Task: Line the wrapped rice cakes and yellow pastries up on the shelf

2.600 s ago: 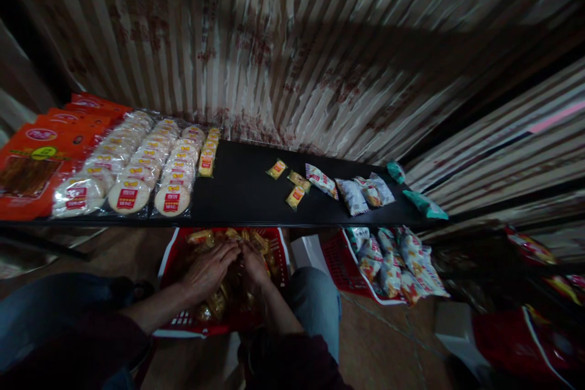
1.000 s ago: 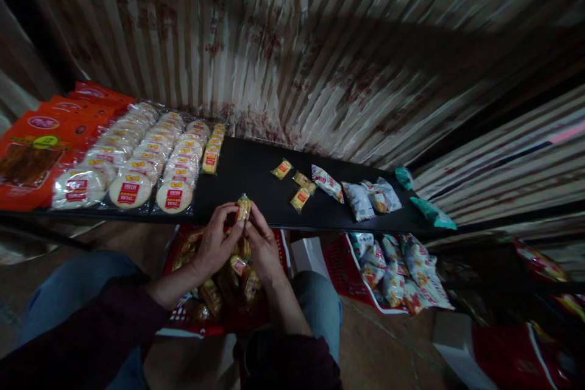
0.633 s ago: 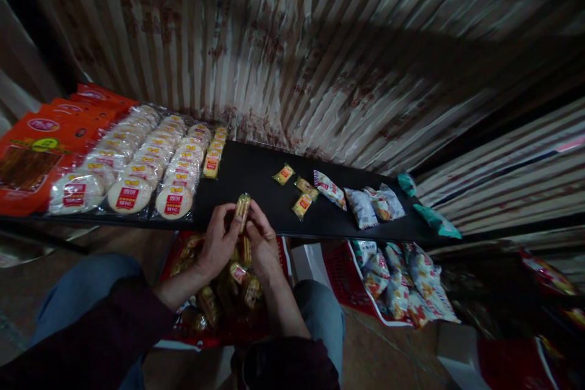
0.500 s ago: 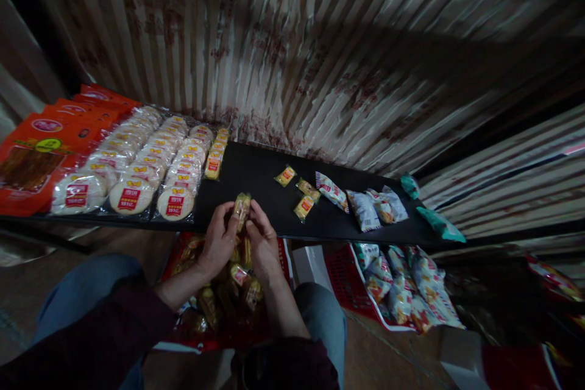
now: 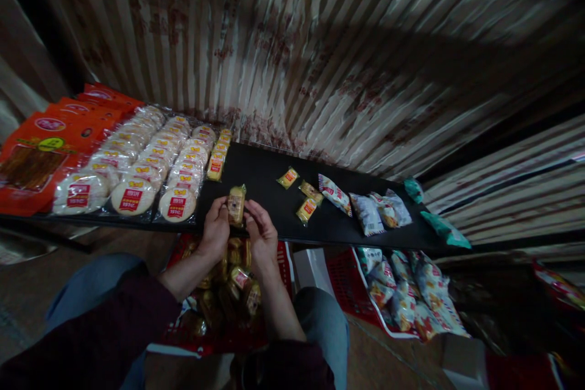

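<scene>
A small yellow wrapped rice cracker packet [image 5: 236, 207] is held up at the front edge of the black table [image 5: 256, 164], with its printed, label-less side facing me. My left hand [image 5: 216, 226] grips its left edge between thumb and fingers. On the other side, the fingertips of my right hand [image 5: 262, 233] pinch close at its right edge. Beneath my wrists, a red basket [image 5: 286, 268] holds more packets of the same kind. An overlapping row of yellow packets [image 5: 216, 164] with red labels lies on the table, left of the held one.
Left on the table are rows of round white rice crackers [image 5: 132, 195] and orange bags [image 5: 41, 158]. Loose yellow packets [image 5: 307, 210], white snack bags [image 5: 368, 213] and green packets [image 5: 443, 228] lie to the right. Another red basket [image 5: 347, 280] of snack bags stands below.
The packet between my hands has turned so its broad printed face shows more fully. My hands have moved slightly apart around it. The view has shifted a little.
</scene>
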